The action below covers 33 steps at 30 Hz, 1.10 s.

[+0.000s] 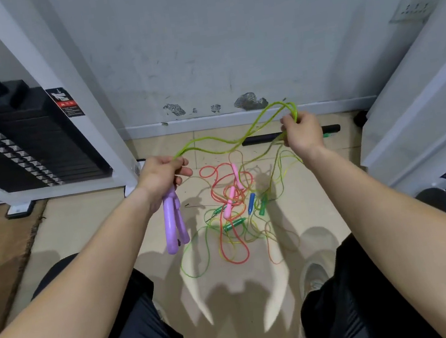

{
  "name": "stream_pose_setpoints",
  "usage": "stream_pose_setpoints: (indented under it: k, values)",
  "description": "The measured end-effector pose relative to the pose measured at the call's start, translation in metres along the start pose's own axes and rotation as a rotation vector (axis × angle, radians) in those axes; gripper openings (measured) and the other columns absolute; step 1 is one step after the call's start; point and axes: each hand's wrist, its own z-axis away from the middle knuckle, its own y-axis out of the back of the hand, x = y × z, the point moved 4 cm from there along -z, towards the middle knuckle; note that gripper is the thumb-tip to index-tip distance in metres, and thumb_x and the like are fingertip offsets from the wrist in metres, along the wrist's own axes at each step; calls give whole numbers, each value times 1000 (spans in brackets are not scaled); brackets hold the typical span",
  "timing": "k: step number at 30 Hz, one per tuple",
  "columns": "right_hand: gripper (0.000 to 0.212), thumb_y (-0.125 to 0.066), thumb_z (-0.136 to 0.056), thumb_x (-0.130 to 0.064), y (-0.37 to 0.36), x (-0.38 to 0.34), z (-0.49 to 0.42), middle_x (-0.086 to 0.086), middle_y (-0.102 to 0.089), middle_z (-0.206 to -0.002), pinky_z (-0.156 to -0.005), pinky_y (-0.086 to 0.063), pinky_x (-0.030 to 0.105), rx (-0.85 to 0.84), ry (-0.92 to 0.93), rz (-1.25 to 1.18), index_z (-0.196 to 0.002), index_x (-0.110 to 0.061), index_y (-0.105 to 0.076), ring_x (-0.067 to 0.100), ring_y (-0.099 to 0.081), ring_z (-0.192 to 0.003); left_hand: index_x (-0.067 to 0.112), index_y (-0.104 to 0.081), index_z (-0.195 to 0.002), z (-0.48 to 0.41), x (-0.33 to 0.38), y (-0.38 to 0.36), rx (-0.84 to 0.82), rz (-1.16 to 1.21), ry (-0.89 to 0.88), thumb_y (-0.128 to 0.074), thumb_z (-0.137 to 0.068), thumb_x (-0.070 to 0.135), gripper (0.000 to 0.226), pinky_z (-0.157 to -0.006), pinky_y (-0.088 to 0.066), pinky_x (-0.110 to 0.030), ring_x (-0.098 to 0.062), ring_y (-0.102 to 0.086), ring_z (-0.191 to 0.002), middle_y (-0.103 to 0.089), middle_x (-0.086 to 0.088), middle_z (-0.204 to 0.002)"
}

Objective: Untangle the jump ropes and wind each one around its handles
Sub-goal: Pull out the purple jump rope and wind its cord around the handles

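Note:
My left hand (161,176) grips the tops of two purple handles (174,224), which hang down side by side. Their yellow-green rope (221,141) runs in two strands from that hand up to my right hand (300,131), which pinches a loop of it at shoulder width. More of that rope drops from my right hand to the floor. On the tiles between my feet lies a tangled pile of ropes (234,223): an orange-red rope with pink handles (232,193), a blue handle (251,203) and green handles (234,224).
A black weight stack (25,145) in a white frame stands at the left. A white wall (201,45) is ahead, with a black bar (263,138) on the floor along it. White machine parts (417,116) rise at the right. My shoes (312,275) flank the pile.

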Motion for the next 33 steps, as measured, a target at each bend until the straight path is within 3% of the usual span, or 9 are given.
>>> stream_pose_setpoints:
  k: [4, 6, 8, 10, 13, 17, 24, 28, 33]
  values:
    - [65, -51, -69, -27, -9, 41, 2, 15, -61, -123, -93, -55, 54, -158, -171, 220, -132, -13, -51, 38, -59, -114, 5, -63, -93, 0, -11, -14, -100, 59, 72, -53, -102, 12, 16, -41, -35, -16, -8, -44, -41, -68, -2, -62]
    - [56, -51, -71, -28, -17, 36, 23, 11, -60, -109, -88, -54, 42, -262, -147, 270, -125, -16, -59, 28, -58, -100, 3, -62, -92, 3, -19, -27, -156, 70, 120, -52, -102, 9, 15, -39, -34, -15, -7, -44, -40, -67, -2, -60]
    - [31, -51, -76, -26, -33, 26, 45, 7, -58, -91, -71, -44, 32, -430, -116, 265, -96, -11, -68, 22, -54, -82, 2, -61, -90, 7, -27, -42, -197, 98, 174, -50, -102, 6, 17, -38, -34, -15, -6, -45, -39, -65, -2, -58]
    - [28, -54, -85, -15, -52, 17, 68, 3, -65, -94, -68, -44, 30, -582, -60, 227, -104, -4, -71, 22, -59, -80, 2, -58, -88, 10, -32, -57, -236, 141, 214, -49, -102, 4, 17, -37, -35, -15, -6, -46, -38, -63, -5, -59]
    - [53, -60, -77, -15, -71, -4, 96, -7, -63, -117, -83, -53, 30, -677, 108, 77, -129, -22, -64, 5, -64, -88, 1, -61, -87, 14, -32, -71, -371, 18, 167, -53, -100, 2, 15, -39, -37, -16, -8, -47, -43, -64, -7, -66]
    - [49, -64, -69, -28, -82, -11, 107, 6, -67, -83, -78, -51, 31, -927, 124, 1, -118, -24, -66, 12, -63, -75, 0, -67, -82, 17, -27, -69, -536, -173, 64, -53, -98, -2, 21, -45, -40, -16, -8, -52, -50, -68, -5, -70]
    - [21, -66, -94, -21, -69, -21, 95, -15, -58, -60, -61, -38, 28, -932, 213, 56, -91, -1, -69, 8, -49, -61, 1, -65, -99, 28, -22, -63, -661, -111, -5, -50, -102, 2, 16, -64, -50, -20, -19, -60, -66, -70, -13, -76]
    - [9, -63, -96, -2, -65, -22, 90, -19, -57, -49, -55, -38, 7, -907, 252, -55, -97, 6, -65, -12, -54, -54, 4, -65, -100, 30, -28, -60, -692, -211, -42, -49, -104, 18, 22, -91, -55, -33, -23, -68, -82, -72, -10, -80]
    - [10, -64, -96, -5, -62, -23, 85, -2, -61, -73, -61, -43, 19, -852, 318, -94, -88, -10, -65, 5, -56, -68, -5, -61, -114, 35, -36, -67, -746, -40, 75, -42, -104, 11, 26, -82, -53, -34, -23, -67, -90, -69, -23, -104]
